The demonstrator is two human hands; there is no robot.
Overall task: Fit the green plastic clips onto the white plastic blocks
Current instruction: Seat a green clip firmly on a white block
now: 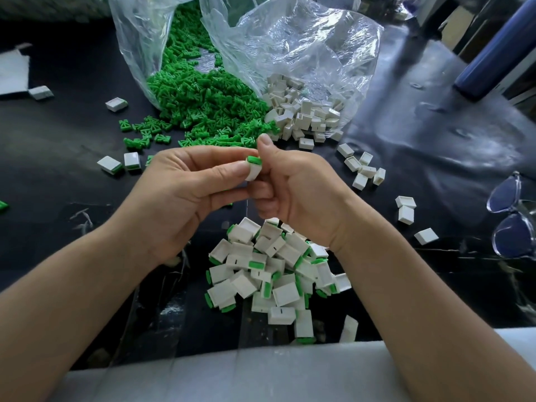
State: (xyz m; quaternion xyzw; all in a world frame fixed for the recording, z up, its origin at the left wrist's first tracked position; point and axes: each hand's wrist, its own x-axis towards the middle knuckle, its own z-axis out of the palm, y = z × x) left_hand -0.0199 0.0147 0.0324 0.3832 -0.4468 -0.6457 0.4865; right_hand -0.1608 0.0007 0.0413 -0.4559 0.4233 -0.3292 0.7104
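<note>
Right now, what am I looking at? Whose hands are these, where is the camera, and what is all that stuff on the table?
No machine here: these are a person's two bare hands, filmed by one camera worn on the head, looking down. The left hand and right hand together pinch a small white block with a green clip at its top end. On the dark table, clear plastic bags spill a heap of loose green clips and a heap of bare white blocks. Nearer the person lies a pile of finished blocks with green showing. A pair of glasses lies at the right.
</note>
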